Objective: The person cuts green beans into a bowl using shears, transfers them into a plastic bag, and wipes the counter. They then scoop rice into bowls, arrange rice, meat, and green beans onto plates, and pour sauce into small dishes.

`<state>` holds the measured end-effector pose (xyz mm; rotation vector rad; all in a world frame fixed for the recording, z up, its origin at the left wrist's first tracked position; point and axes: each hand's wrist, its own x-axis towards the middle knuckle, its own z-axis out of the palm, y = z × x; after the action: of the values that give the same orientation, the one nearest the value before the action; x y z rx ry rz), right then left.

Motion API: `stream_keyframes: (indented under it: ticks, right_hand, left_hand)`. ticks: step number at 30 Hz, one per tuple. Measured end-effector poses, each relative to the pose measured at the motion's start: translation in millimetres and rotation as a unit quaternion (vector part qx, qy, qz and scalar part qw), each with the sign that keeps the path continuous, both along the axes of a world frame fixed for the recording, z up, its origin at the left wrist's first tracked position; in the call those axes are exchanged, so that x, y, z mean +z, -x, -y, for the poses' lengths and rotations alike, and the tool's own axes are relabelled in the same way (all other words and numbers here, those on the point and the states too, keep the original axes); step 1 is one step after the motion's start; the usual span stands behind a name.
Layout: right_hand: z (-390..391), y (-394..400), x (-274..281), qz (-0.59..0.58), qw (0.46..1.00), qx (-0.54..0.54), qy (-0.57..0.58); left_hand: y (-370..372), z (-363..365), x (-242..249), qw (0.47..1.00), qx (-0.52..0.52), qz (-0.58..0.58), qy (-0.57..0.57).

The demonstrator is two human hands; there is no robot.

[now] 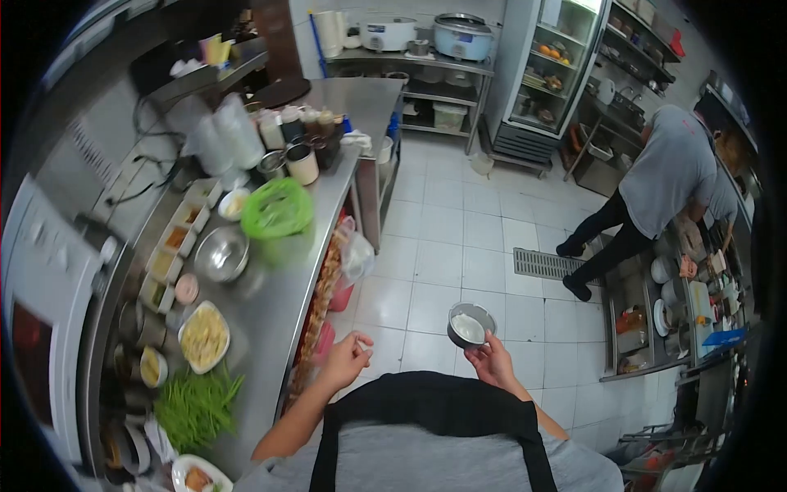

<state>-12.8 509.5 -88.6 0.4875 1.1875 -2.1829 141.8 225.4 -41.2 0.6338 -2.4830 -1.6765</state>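
Observation:
My right hand (490,361) grips a small round grey bowl (453,332) by its near rim, over the tiled floor in front of me. Something whitish shows at the bottom of the bowl; I cannot make out what. My left hand (348,362) is off the counter's front edge, with loosely bent fingers slightly apart and nothing visible in them. On the steel counter (266,328) to my left are a metal mixing bowl (222,254), a bright green plastic bag (277,208), a white dish of yellowish food (204,337) and a heap of green beans or similar greens (197,403).
Small sauce tubs (176,239) line the counter's back, with bottles (291,125) further along. A co-worker (668,168) bends over the right-hand work station. A glass-door fridge (545,78) and rice cookers (463,37) stand at the back. A drain grate (548,263) lies in the floor.

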Motion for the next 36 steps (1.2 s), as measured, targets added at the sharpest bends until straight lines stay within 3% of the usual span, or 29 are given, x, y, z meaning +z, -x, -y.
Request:
stream_keyframes:
  ticks: [1, 4, 10, 14, 15, 21, 24, 25, 30, 36]
  right_hand:
    - [7, 24, -3, -0.006, 1.000, -0.012, 0.004]
    - [31, 88, -11, 0.005, 0.998, -0.054, 0.009]
    - [64, 255, -48, 0.069, 0.996, -0.009, -0.054]
    - [105, 410, -25, 0.030, 0.993, 0.092, -0.072]
    - [122, 447, -16, -0.030, 0.994, 0.093, -0.041]
    - [256, 654, 42, -0.108, 0.977, 0.182, -0.018]
    - [329, 732, 53, -0.126, 0.970, 0.209, 0.017]
    - [346, 755, 51, -0.130, 0.968, 0.214, 0.031]
    - [406, 870, 42, -0.110, 0.976, 0.183, 0.051]
    - [423, 1008, 52, -0.111, 0.990, 0.088, 0.019]
  left_hand:
    - [32, 11, 19, 0.998, -0.030, 0.050, 0.031]
    - [124, 41, 35, 0.992, -0.077, 0.049, 0.090]
    - [304, 94, 3, 0.992, -0.073, 0.034, 0.096]
    - [407, 130, -14, 0.998, -0.015, 0.018, 0.061]
    - [432, 139, -8, 0.998, 0.000, 0.012, 0.068]
    - [563, 217, -12, 0.987, 0.141, 0.004, 0.070]
    - [639, 258, -29, 0.986, 0.163, 0.018, 0.000]
    - [670, 273, -45, 0.984, 0.159, -0.015, -0.080]
    - [850, 361, -20, 0.996, 0.038, -0.035, 0.075]
    - [1121, 479, 21, 0.955, -0.028, -0.149, 0.253]
